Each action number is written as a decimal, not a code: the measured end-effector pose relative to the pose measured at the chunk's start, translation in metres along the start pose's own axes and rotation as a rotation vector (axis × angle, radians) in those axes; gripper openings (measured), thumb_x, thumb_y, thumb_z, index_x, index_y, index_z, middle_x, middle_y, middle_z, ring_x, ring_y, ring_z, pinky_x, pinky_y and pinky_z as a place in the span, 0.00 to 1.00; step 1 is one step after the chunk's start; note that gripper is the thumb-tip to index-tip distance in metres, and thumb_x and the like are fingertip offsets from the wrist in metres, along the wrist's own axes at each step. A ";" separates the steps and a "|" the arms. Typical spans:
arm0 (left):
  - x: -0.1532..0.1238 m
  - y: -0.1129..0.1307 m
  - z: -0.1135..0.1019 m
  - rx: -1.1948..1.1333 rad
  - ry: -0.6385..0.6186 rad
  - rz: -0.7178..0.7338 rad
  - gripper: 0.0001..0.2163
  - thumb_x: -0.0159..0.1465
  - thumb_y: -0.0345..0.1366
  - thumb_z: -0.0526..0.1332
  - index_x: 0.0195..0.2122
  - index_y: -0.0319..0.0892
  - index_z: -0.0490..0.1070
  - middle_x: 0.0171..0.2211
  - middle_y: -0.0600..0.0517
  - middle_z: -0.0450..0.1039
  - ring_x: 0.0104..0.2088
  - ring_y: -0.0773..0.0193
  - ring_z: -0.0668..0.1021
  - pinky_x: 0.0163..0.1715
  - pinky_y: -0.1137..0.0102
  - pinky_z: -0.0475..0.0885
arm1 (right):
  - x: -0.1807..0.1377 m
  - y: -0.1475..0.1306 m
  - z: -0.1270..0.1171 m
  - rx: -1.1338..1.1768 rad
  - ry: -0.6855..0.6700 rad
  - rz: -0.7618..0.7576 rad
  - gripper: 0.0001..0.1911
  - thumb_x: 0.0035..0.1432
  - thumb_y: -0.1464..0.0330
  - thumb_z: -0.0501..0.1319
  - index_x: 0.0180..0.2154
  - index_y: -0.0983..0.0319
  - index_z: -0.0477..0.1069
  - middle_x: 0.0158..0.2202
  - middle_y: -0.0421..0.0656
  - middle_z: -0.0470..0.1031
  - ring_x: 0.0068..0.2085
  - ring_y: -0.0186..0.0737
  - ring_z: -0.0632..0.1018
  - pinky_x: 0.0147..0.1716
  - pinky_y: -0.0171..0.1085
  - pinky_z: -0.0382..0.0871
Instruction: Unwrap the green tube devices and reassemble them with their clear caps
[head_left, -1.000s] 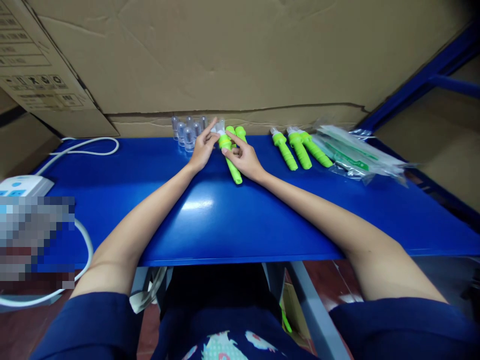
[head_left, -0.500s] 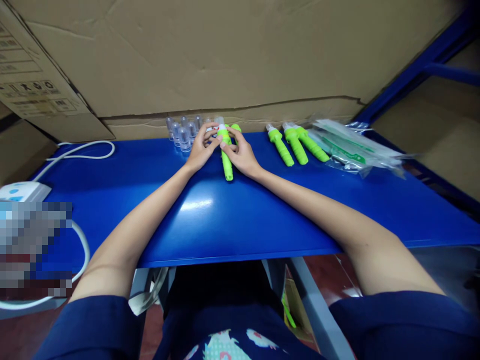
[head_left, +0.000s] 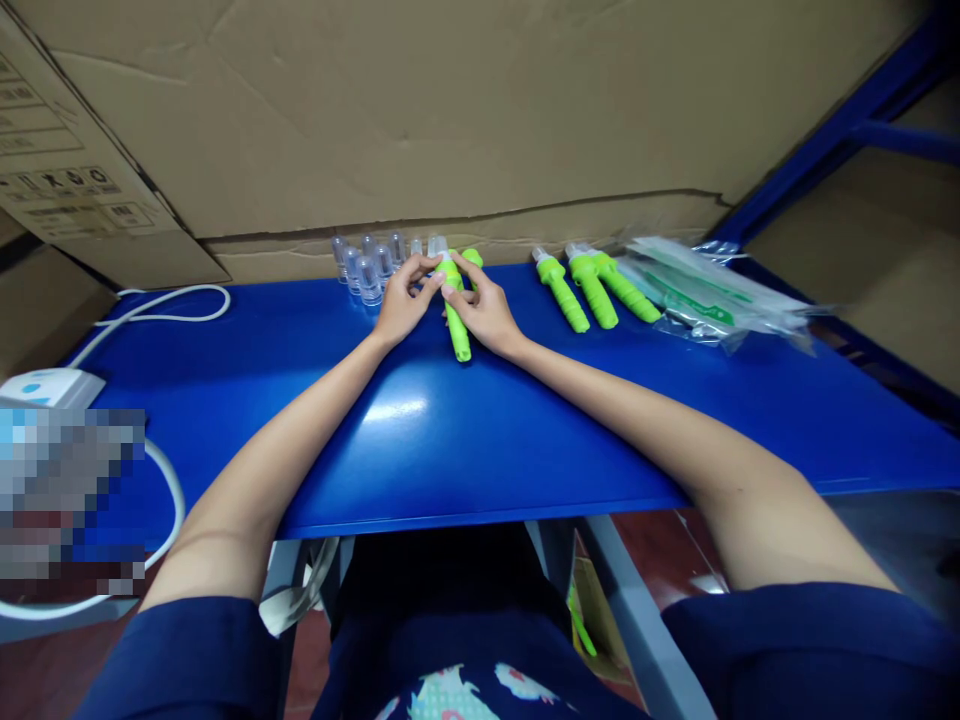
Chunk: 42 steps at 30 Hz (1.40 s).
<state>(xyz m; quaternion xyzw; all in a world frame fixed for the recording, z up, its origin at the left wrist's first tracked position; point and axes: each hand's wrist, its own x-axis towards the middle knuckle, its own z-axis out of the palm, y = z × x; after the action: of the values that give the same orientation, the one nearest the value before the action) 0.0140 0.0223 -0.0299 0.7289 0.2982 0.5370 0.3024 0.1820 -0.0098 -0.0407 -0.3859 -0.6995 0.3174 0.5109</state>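
A lime-green ridged plastic tube (head_left: 460, 338) with a white collar and clear tip is held between my two hands, tilted with its tip toward the back wall. My left hand (head_left: 406, 298) pinches it near the collar, thumb and index finger closed on its left side. Around the green body from the right, my right hand (head_left: 486, 308) has its fingers wrapped and its thumb on top. Part of another green piece (head_left: 472, 256) shows just behind my right fingers. Left of my hands stand several clear plastic caps (head_left: 369, 280).
Several similar green tubes (head_left: 564, 300) lie to the right, beside clear plastic bags with green print (head_left: 705, 290). A white power strip (head_left: 52, 386) with its cable is at the left. Cardboard (head_left: 450, 120) walls the back of the blue table (head_left: 480, 440).
My left fingers have drawn back from over the clear tip, which now shows. The tube's near end has swung slightly to the right.
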 end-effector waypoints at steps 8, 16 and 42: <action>-0.001 0.002 0.001 0.009 -0.011 0.008 0.29 0.62 0.67 0.62 0.42 0.43 0.72 0.51 0.42 0.82 0.44 0.57 0.84 0.44 0.62 0.78 | 0.000 -0.001 -0.001 -0.094 0.074 -0.047 0.44 0.58 0.35 0.60 0.65 0.54 0.64 0.61 0.54 0.71 0.34 0.42 0.81 0.41 0.52 0.83; -0.001 0.008 0.000 -0.012 0.001 0.029 0.29 0.64 0.65 0.61 0.49 0.44 0.76 0.50 0.43 0.82 0.41 0.59 0.83 0.44 0.63 0.78 | -0.001 0.001 0.000 -0.045 0.075 -0.040 0.46 0.57 0.33 0.59 0.67 0.51 0.60 0.60 0.52 0.71 0.37 0.44 0.82 0.40 0.49 0.84; -0.001 0.002 0.002 0.068 -0.027 -0.045 0.16 0.75 0.48 0.55 0.46 0.41 0.76 0.49 0.46 0.80 0.33 0.67 0.81 0.41 0.68 0.77 | 0.022 0.029 -0.079 -0.592 0.260 -0.080 0.23 0.62 0.61 0.64 0.56 0.62 0.75 0.56 0.54 0.75 0.55 0.54 0.78 0.58 0.56 0.74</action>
<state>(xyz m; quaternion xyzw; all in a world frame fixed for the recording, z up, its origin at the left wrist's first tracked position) 0.0159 0.0199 -0.0291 0.7389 0.3287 0.5098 0.2933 0.2606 0.0275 -0.0326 -0.5270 -0.7051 0.0282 0.4737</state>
